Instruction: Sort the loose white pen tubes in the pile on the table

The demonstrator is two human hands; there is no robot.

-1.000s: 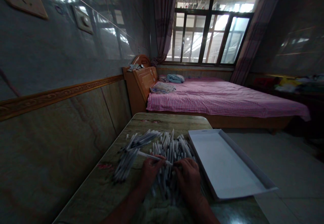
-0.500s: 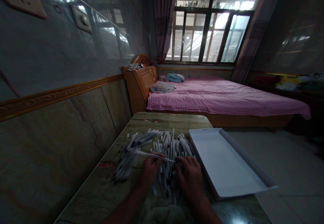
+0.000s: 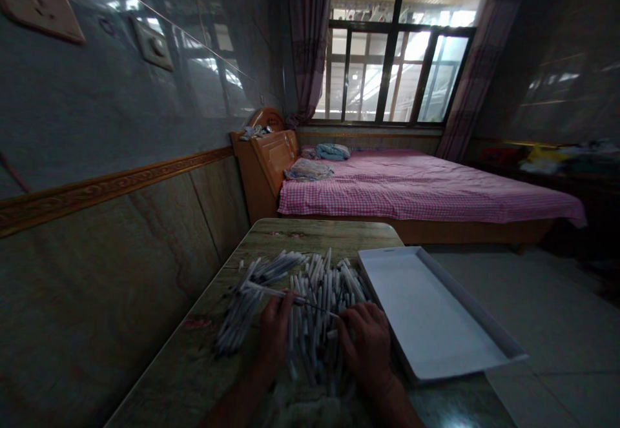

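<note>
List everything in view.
Slim rods: many, white and grey, heaped on the table.
Mottled wooden-look table: one, green-brown, along the wall.
Shallow rectangular tray: one, white, at the table's right edge.
Gingham bed: one, pink, beyond the table.
Wooden headboard: one, orange-brown, at the bed's left.
Barred window: one, bright, far wall.
Curtains: two, dark mauve, beside the window.
Long thin rod: one, white, in the left hand.
Left hand: one, bare, pinching that rod.
Right hand: one, bare, at the heap.

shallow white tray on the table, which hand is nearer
Right: the right hand sits beside the shallow white tray; the left hand is farther, beyond a pile of slim white tubes.
</note>
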